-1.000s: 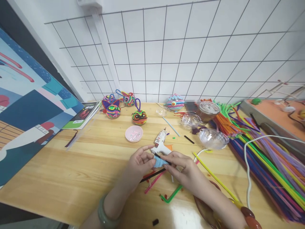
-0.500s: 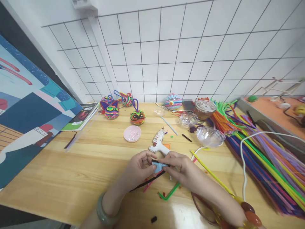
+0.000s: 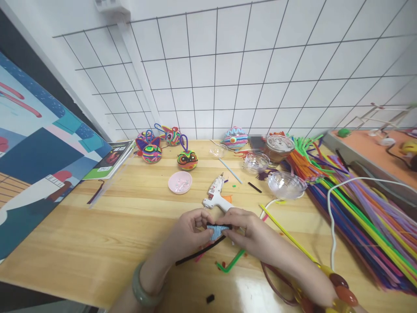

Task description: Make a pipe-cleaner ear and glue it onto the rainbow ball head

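L hand (image 3: 192,229) & R hand (image 3: 249,226) pinch blue patch (image 3: 216,233) b/w fingers, black strip (image 3: 219,225) on far edge, over desk (image 3: 130,234) nr glue gun (image 3: 217,198). Best press evenly, keep strip flush.

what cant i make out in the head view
All in the head view:
Light-blue ribbed piece: ends covered by the left hand and right hand.
Contents of the pink dish: too small to identify.
Bead bracelet: cut off by the bottom edge.
White cord: runs out past the right edge.
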A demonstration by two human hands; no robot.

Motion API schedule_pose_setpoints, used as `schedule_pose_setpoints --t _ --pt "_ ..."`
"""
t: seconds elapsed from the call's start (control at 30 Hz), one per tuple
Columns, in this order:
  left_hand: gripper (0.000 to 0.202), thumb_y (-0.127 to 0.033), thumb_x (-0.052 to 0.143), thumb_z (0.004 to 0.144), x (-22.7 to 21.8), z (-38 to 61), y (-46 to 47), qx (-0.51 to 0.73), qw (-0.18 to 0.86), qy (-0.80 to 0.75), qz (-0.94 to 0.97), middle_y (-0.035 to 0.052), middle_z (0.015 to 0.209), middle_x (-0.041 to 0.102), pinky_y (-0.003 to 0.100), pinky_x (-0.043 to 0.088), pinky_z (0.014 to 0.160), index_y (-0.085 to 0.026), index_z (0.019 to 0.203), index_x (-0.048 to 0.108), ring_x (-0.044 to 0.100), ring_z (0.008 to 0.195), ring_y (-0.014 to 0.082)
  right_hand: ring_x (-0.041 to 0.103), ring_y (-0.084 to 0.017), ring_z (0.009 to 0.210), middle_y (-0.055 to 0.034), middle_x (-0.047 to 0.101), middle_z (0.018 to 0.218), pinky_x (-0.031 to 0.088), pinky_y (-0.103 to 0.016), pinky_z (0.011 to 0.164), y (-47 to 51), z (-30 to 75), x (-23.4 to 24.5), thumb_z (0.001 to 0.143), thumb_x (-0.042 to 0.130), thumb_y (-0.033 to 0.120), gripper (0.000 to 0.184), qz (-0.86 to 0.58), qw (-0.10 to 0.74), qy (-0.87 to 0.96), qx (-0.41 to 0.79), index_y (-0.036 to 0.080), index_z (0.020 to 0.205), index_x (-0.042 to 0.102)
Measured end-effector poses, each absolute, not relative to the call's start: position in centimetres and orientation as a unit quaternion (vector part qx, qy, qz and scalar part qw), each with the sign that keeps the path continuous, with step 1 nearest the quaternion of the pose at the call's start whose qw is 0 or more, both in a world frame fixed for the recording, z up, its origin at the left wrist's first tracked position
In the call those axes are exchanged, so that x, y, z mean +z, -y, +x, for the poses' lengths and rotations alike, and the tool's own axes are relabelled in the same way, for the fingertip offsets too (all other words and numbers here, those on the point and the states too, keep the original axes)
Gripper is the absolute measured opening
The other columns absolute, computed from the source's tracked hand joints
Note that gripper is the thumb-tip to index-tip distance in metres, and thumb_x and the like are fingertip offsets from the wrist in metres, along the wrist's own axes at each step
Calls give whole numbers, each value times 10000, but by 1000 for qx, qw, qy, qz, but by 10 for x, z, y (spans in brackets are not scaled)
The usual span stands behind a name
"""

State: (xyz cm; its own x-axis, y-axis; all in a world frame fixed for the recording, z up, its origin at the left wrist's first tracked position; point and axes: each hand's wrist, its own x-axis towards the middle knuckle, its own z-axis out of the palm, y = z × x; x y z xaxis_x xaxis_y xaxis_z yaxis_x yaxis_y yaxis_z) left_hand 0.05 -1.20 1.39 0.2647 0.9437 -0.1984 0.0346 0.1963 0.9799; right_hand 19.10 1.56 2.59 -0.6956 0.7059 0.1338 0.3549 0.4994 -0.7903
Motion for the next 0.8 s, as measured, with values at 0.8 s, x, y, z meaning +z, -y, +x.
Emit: schedule_pose_setpoints --t 0.8 --pt "169 -226 694 670 7 -3 10 496 561 -482 455 -14 644 596 241 526 583 -153 771 580 564 590 102 612 -156 673 -46 673 773 511 -280 646 -19 184 13 794 592 202 223 -393 377 729 415 183 994 689"
